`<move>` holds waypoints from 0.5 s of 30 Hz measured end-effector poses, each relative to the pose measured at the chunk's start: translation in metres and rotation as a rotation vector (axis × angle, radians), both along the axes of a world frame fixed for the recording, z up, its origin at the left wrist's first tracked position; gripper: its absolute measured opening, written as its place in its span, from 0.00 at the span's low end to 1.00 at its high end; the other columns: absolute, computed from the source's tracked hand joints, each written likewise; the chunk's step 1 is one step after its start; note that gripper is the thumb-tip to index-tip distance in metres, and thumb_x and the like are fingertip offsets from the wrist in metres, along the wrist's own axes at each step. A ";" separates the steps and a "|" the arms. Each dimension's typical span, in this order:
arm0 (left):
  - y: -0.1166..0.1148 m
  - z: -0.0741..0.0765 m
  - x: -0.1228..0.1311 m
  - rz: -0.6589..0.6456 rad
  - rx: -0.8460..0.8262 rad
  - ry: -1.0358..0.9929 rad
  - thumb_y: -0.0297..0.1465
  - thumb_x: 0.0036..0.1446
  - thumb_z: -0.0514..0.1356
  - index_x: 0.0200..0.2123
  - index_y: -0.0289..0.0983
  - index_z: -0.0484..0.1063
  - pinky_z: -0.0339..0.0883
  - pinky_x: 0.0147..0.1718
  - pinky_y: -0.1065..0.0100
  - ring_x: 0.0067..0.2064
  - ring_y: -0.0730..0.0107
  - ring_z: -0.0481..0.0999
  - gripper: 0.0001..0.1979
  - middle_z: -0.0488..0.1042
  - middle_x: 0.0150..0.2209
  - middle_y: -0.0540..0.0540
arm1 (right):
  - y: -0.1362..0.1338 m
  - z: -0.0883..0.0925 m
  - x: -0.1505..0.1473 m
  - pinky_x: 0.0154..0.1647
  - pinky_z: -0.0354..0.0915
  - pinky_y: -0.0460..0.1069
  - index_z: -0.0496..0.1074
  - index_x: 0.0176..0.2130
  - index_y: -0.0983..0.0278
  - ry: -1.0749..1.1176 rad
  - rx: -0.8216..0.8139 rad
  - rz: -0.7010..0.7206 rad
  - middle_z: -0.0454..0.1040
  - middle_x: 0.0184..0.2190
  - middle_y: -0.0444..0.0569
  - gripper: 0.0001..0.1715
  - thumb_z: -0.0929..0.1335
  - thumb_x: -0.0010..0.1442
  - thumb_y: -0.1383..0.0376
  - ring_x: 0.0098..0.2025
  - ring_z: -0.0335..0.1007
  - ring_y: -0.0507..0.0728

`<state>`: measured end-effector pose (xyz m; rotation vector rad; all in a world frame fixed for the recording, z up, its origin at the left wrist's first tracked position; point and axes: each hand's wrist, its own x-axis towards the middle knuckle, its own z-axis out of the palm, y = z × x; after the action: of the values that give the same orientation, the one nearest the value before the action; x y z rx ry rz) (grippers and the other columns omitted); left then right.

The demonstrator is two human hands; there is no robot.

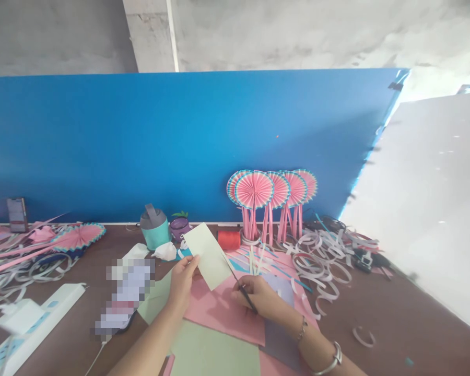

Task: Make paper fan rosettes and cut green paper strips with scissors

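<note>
Pinched at its lower left edge, a pale cream-green sheet of paper (208, 257) is in my left hand (183, 279), tilted above the table. My right hand (258, 296) is closed on a pair of dark-handled scissors (247, 295); the blades lie along the paper's right edge, partly hidden by it. Under both hands is a stack of coloured paper, with a pink sheet (227, 318) over a green sheet (215, 350) and a lavender sheet (280, 342). Narrow cut paper strips (258, 258) lie just beyond the paper.
Pink folded-paper fans (254, 189) stand against the blue partition (141, 141). Curled paper strips (317, 256) cover the right side. On the left are a power strip (35, 334), a blurred phone (129, 297), a teal cup (155, 230) and a purple mug (179, 228). A red spool (228, 240) stands behind the paper.
</note>
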<state>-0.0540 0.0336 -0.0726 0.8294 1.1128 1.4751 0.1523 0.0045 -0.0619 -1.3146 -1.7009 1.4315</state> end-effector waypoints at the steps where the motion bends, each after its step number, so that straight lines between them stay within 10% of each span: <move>1: -0.001 0.002 0.001 -0.002 -0.011 0.006 0.42 0.42 0.66 0.31 0.33 0.73 0.69 0.29 0.65 0.30 0.59 0.78 0.18 0.79 0.28 0.43 | 0.000 0.001 0.000 0.15 0.53 0.42 0.70 0.29 0.66 0.002 -0.003 -0.003 0.62 0.14 0.38 0.14 0.71 0.47 0.58 0.15 0.54 0.46; 15: -0.006 -0.003 0.013 -0.050 0.001 0.002 0.42 0.41 0.67 0.28 0.34 0.72 0.66 0.32 0.66 0.30 0.62 0.77 0.18 0.78 0.27 0.45 | 0.002 -0.009 -0.002 0.16 0.56 0.42 0.69 0.29 0.65 0.051 0.002 -0.025 0.67 0.16 0.41 0.12 0.70 0.49 0.59 0.17 0.61 0.48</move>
<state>-0.0412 0.0275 -0.0757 0.8539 1.0854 1.4337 0.1508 0.0069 -0.0705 -1.2831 -1.6474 1.4369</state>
